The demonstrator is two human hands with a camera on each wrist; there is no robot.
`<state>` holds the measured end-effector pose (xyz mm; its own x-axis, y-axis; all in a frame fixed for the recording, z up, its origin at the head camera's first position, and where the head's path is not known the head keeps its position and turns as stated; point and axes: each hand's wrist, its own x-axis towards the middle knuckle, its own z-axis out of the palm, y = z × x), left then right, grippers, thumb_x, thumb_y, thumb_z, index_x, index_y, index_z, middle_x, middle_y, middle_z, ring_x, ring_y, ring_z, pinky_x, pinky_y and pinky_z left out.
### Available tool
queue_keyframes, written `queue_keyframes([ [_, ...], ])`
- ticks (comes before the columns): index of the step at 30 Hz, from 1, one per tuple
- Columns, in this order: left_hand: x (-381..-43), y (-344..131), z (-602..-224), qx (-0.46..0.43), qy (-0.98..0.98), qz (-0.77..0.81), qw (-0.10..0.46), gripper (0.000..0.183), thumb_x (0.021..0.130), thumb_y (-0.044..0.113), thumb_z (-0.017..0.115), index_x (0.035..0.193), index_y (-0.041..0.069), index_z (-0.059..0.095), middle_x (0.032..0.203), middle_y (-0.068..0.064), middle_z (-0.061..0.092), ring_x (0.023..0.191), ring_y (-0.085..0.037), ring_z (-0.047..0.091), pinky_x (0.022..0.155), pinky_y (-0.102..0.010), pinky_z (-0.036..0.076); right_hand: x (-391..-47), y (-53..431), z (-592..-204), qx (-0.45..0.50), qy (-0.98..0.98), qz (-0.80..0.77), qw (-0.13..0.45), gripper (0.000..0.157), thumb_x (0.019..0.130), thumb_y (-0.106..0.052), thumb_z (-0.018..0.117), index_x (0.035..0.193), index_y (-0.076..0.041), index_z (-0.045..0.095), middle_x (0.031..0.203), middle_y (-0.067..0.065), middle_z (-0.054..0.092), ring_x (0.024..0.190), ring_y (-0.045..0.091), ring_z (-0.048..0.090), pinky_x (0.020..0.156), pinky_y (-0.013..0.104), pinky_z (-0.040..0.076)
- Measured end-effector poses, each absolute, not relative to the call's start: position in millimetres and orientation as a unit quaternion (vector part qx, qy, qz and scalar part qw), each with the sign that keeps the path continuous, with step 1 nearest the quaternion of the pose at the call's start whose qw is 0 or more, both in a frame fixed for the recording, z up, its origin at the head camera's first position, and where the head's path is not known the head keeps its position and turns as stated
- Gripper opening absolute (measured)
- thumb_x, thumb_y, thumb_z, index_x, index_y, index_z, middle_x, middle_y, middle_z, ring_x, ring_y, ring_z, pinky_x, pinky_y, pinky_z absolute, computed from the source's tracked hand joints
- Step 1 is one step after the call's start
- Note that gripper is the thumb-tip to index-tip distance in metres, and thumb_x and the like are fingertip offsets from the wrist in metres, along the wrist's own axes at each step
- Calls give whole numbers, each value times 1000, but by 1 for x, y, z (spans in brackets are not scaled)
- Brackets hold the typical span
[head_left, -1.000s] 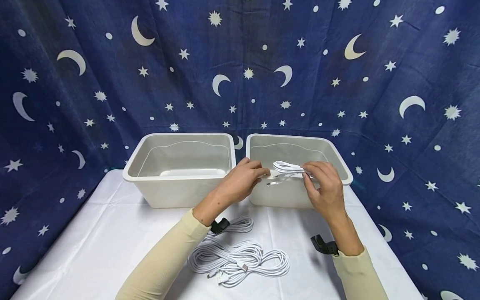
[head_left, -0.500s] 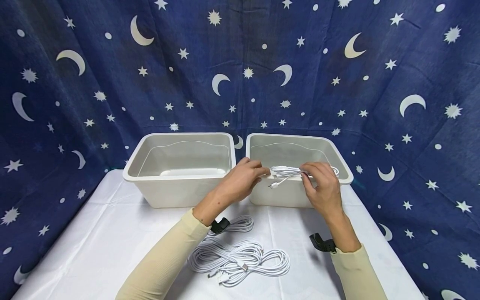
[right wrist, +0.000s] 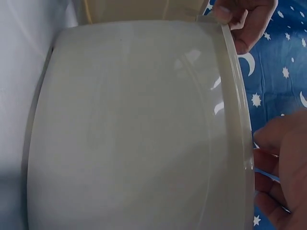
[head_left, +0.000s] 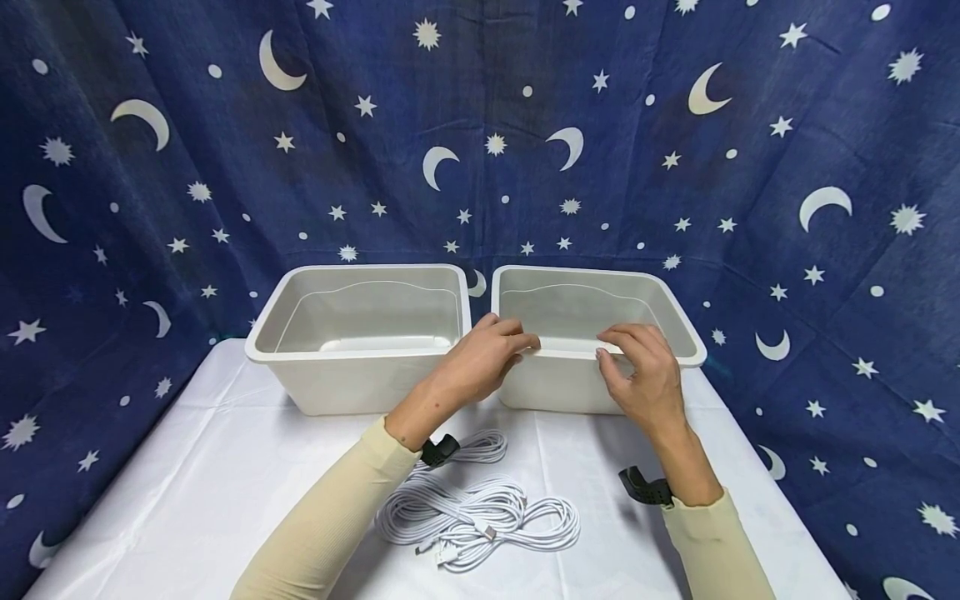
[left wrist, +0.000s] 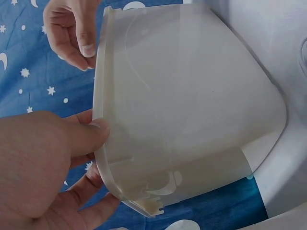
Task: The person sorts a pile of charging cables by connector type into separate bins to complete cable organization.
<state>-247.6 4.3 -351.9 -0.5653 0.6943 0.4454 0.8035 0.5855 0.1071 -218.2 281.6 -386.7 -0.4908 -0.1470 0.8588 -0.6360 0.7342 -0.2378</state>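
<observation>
At the right plastic bin (head_left: 562,387), my left hand (head_left: 483,362) pinches the near rim by its left corner. The left wrist view has the thumb (left wrist: 91,136) on the outer face of the rim, with other fingers behind it. Over the same rim, farther right, hovers my right hand (head_left: 647,375), thumb and fingertips parted and holding nothing. In the right wrist view its fingers (right wrist: 266,160) are beside the rim. The bin's near wall hides part of its floor, and no cable shows inside. Several coiled white USB cables (head_left: 465,517) lie on the table below my hands.
A matching bin (head_left: 352,387) stands to the left, a narrow gap between the two. Both rest on a white tablecloth (head_left: 172,475). A blue curtain (head_left: 390,108) with moons and stars hangs behind and along the sides.
The bundled white cable that my right hand held over the right bin has been let go and has dropped out of sight inside. My left hand has stayed on the rim.
</observation>
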Motion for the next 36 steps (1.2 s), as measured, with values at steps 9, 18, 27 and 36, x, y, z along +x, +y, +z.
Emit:
queue_keyframes([
  [9, -249, 5, -352, -427, -873, -147, 184, 27, 102, 7, 71, 125, 21, 75, 110, 2, 67, 96, -22, 53, 88, -31, 48, -212, 272, -384, 264, -810, 278, 443, 19, 84, -2, 77, 102, 1, 78, 101, 14, 74, 97, 36, 64, 89, 44, 45],
  [18, -249, 4, -352, -427, -872, -145, 189, 28, 101, 7, 71, 124, 21, 75, 109, 3, 67, 95, -21, 52, 87, -30, 48, -202, 261, -380, 288, -804, 274, 443, 17, 84, -5, 75, 101, -1, 78, 99, 11, 73, 95, 34, 65, 93, 45, 45],
  [27, -250, 3, -352, -425, -874, -145, 185, 28, 102, 7, 71, 125, 22, 76, 109, 3, 67, 96, -20, 53, 88, -30, 49, -197, 247, -383, 316, -815, 253, 415, 16, 87, -8, 77, 103, -4, 78, 101, 7, 73, 95, 30, 66, 89, 45, 46],
  [36, -249, 2, -353, -426, -871, -156, 188, 27, 101, 7, 71, 125, 20, 76, 107, 3, 67, 94, -21, 53, 87, -30, 48, -195, 230, -392, 357, -820, 221, 390, 11, 87, -9, 79, 97, -6, 78, 96, 5, 73, 88, 27, 67, 78, 45, 51],
])
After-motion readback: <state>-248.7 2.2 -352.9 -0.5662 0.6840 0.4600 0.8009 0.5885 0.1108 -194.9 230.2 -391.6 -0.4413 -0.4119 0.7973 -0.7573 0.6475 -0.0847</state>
